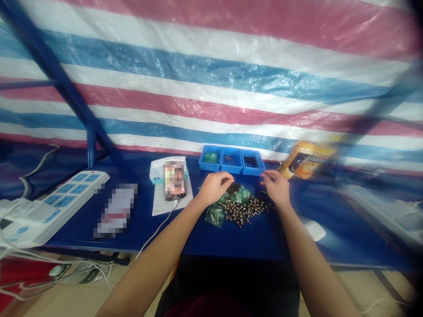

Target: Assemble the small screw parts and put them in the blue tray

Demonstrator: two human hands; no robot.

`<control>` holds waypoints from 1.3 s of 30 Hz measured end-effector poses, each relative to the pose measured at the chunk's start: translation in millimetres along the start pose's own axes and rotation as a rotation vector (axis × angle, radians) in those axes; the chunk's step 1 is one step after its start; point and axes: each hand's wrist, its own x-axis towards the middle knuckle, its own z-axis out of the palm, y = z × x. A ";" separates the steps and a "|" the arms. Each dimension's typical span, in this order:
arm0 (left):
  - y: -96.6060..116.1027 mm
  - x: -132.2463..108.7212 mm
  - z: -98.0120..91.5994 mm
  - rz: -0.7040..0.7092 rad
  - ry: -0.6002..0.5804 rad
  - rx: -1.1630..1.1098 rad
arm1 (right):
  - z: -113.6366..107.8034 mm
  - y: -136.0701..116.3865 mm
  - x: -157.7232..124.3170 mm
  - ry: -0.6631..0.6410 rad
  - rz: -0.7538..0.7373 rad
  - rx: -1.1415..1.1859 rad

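Note:
My left hand (214, 188) is closed in a pinch above the left side of a heap of small brass-and-dark metal parts (243, 212); whatever its fingertips hold is too small to make out. Right of the heap, my right hand (277, 188) has its thumb and fingers pressed together, perhaps on a tiny dark piece that I cannot name. The hands are apart. Small clear bags (214, 215) with pale pieces lie against the heap. Just behind the hands stand joined blue bins (231, 170), with a greenish bag, a few small parts and many dark bits in their three compartments.
A phone (180, 196) on a cable leans on a white-and-blue packet (155, 174). Further left are a blurred-out flat object (115, 211) and a white power strip (71, 198). Yellow-labelled bottles (302, 160) and a white rounded case (315, 230) are at right. Blue frame bars (76, 99) flank the table.

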 end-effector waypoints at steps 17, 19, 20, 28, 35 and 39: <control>-2.3 0.8 2.0 0.011 0.005 0.023 | 9.4 -7.3 -8.1 -0.189 0.000 0.242; -2.0 1.0 2.1 0.008 0.011 0.026 | 10.0 -8.3 -7.3 -0.115 0.003 0.317; -1.8 1.2 2.0 0.008 0.012 0.025 | 9.8 -9.0 -7.2 -0.090 -0.007 0.309; 0.2 0.2 2.3 0.029 -0.007 -0.005 | 14.3 -22.9 -25.5 -0.284 -0.345 0.034; 1.3 -2.0 6.6 0.051 -0.061 -0.028 | 27.4 -31.9 -36.3 -0.419 -0.521 -0.014; 2.6 -3.0 7.4 0.057 -0.070 -0.042 | 29.4 -31.7 -37.1 -0.394 -0.569 -0.033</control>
